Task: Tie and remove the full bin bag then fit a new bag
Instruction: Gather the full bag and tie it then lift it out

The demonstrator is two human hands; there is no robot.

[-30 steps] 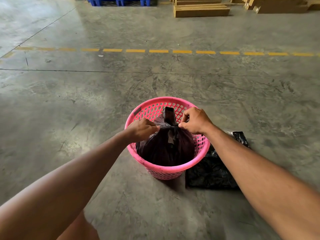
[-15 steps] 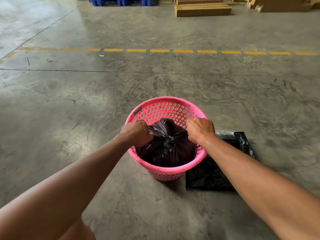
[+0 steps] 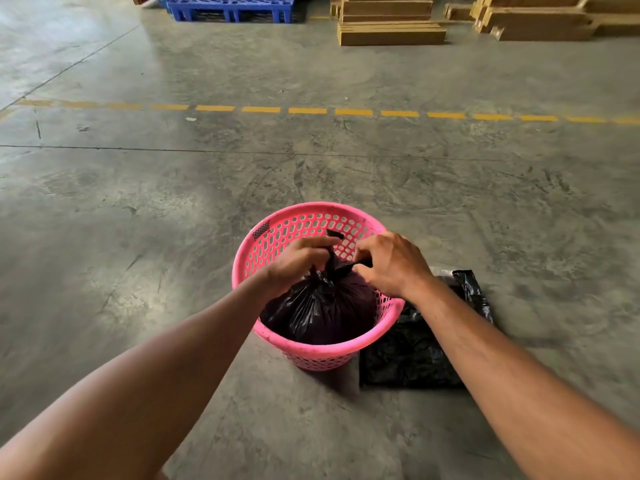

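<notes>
Head view: the step in hand looks like the tying. Both hands work the gathered neck of the full bag (image 3: 322,306), which sits inside the pink bin (image 3: 313,353). The left hand (image 3: 299,259) is closed around one twisted tail of plastic, standing up above the bin's middle with its tip poking past the fingers. The right hand (image 3: 393,263) pinches the other tail, drawn sideways toward the bin's right rim. A knot seems to be forming where the tails cross, though how tight it is I cannot tell, since the hands cover part of it.

Next, by my reading, the tails want a firm pull apart to seat the knot; then the bag can be lifted straight up by the neck, clear of the rim. The film looks thin, so a snatching pull might tear it.

The bin holds only the full bag, bulging and dark, filling most of the lower bin; its contents are hidden. The bin's far wall shows bare mesh.

Touching the bin's right side, flat on the concrete floor (image 3: 138,271), lies the new bag (image 3: 415,355), folded and black, partly under the right forearm.
</notes>
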